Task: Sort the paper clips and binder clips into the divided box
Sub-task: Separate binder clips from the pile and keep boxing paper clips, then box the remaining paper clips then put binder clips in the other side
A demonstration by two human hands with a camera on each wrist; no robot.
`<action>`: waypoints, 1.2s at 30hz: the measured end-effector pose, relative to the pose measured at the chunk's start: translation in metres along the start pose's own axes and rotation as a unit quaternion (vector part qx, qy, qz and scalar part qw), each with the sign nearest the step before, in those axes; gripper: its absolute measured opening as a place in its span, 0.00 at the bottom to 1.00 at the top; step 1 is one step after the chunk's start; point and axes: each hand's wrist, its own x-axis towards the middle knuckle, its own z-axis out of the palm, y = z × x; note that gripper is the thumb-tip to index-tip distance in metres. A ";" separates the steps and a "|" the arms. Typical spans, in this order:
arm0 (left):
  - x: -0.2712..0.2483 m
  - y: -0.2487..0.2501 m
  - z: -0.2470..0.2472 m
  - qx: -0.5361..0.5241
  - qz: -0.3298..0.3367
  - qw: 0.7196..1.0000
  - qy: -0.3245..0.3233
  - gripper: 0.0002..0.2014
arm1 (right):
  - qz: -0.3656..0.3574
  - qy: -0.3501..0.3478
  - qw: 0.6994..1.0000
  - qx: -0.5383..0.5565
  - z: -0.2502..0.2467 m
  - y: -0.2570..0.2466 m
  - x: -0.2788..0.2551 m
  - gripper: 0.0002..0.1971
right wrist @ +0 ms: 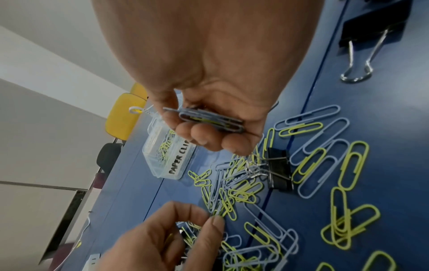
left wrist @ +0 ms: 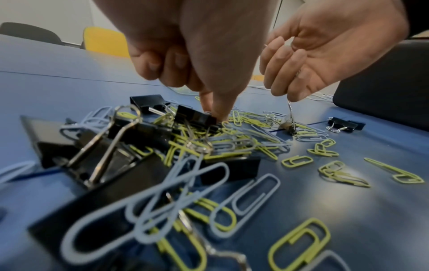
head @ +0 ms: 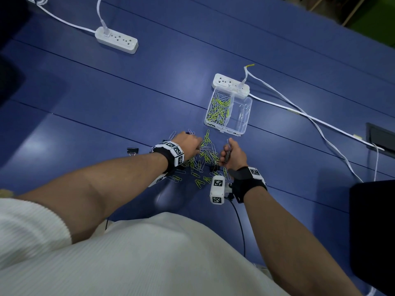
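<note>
A loose pile of green and pale blue paper clips (head: 205, 159) lies on the blue table, with black binder clips (left wrist: 148, 103) mixed in. My left hand (head: 199, 144) reaches down into the pile, and its thumb and forefinger pinch a paper clip (left wrist: 224, 122). To the right of the pile, my right hand (head: 226, 152) grips a bundle of paper clips (right wrist: 209, 119) in curled fingers. The clear divided box (head: 243, 124) stands beyond the pile. Its left compartment holds paper clips and its front is marked PAPER CLIP (right wrist: 178, 159). The right compartment looks bare.
One binder clip (head: 132, 151) lies apart at the left of the pile. A white power strip (head: 230, 84) touches the box's far end, and its cable (head: 320, 122) runs right. Another strip (head: 116, 39) is far left. A black object (head: 372, 231) stands near right.
</note>
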 end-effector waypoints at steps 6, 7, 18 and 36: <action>-0.005 -0.005 0.006 -0.022 -0.013 1.000 0.006 0.12 | -0.027 -0.001 0.999 -0.033 -0.001 0.004 -0.002 0.15; -0.005 -0.006 0.007 -0.027 -0.013 1.000 0.011 0.12 | -0.035 -0.006 0.999 -0.039 -0.002 0.004 -0.002 0.14; -0.012 -0.004 -0.013 -0.293 -0.110 0.949 0.024 0.17 | -0.004 -0.036 0.998 0.057 -0.005 0.000 -0.014 0.12; 0.017 -0.002 -0.074 -0.707 -0.252 0.660 -0.034 0.15 | -0.008 -0.007 0.996 0.084 0.021 -0.063 0.009 0.20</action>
